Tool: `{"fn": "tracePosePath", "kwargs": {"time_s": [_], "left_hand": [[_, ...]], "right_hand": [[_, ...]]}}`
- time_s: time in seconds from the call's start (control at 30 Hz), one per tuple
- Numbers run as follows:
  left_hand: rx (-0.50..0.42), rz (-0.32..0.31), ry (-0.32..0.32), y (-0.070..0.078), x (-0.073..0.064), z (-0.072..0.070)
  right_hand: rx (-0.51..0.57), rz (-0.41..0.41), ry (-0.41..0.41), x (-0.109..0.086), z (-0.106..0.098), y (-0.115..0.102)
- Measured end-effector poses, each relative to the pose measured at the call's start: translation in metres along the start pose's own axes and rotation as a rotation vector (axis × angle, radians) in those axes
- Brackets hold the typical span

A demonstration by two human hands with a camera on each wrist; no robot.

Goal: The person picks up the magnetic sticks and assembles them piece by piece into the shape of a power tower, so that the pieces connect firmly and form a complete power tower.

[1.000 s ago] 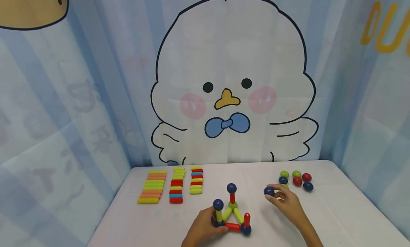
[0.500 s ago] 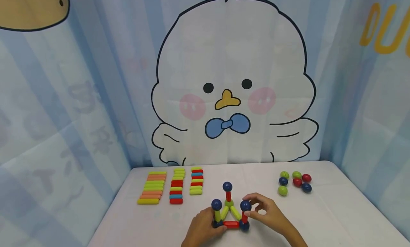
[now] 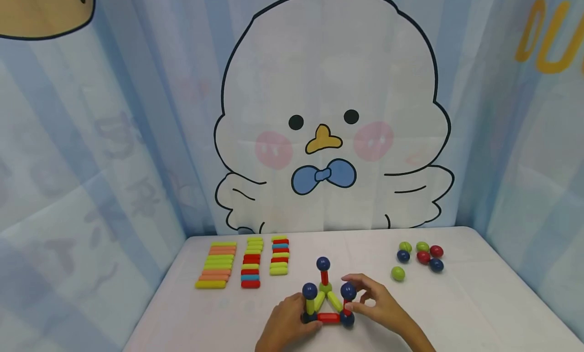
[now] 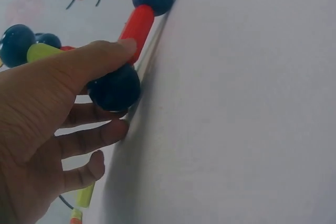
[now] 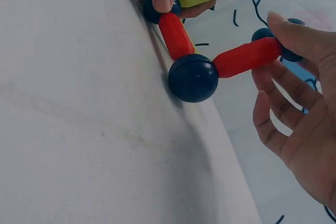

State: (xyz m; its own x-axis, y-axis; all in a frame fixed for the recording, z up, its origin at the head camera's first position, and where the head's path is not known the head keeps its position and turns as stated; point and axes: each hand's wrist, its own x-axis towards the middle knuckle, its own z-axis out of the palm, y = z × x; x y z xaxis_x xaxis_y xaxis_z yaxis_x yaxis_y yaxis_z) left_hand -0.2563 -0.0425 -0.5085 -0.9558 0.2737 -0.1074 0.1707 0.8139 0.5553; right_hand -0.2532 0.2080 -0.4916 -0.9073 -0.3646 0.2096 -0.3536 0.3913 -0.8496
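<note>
A triangular frame of sticks and balls stands on the table in the head view, with a red base stick [image 3: 329, 318] in front and a green corner ball [image 3: 325, 287] at the back. Three upright sticks each carry a dark blue ball on top. My left hand [image 3: 285, 322] grips the front-left corner ball [image 4: 114, 87], its thumb reaching onto the red base stick. With thumb and fingers, my right hand [image 3: 378, 302] pinches the blue ball [image 3: 349, 291] atop the front-right red upright [image 5: 247, 57]; the thumb partly hides that ball in the right wrist view.
Three columns of coloured sticks [image 3: 217, 260] lie at the back left of the white table [image 3: 456, 311]. Several green, red and blue balls [image 3: 423, 257] sit at the back right, one green ball [image 3: 398, 274] a little nearer. A patterned curtain [image 3: 324, 205] hangs behind.
My right hand has carried a blue ball left from near the loose balls onto the front-right red upright. My left hand keeps its grip; the frame has shifted slightly left and back.
</note>
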Motion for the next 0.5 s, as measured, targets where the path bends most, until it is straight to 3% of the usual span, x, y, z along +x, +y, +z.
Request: {"fn": "tracePosePath", "kwargs": {"time_s": [0.17,0.23,0.3,0.37,0.5], "left_hand": [[-0.204,0.019,-0.087,-0.018,0.001,-0.015],[-0.234,0.025,-0.071,-0.03,0.0,-0.027],[-0.212,0.013,0.013,-0.044,-0.002,-0.04],[-0.168,-0.012,0.149,-0.06,-0.005,-0.053],[-0.052,-0.182,0.419,-0.094,-0.014,-0.077]], "right_hand": [[-0.062,0.074,-0.116,0.002,0.0,0.011],[-0.096,0.078,-0.163,0.002,0.001,0.015],[-0.115,0.087,-0.205,0.001,0.002,0.017],[-0.119,0.101,-0.239,0.0,0.003,0.019],[-0.091,0.136,-0.282,-0.002,0.004,0.02]]}}
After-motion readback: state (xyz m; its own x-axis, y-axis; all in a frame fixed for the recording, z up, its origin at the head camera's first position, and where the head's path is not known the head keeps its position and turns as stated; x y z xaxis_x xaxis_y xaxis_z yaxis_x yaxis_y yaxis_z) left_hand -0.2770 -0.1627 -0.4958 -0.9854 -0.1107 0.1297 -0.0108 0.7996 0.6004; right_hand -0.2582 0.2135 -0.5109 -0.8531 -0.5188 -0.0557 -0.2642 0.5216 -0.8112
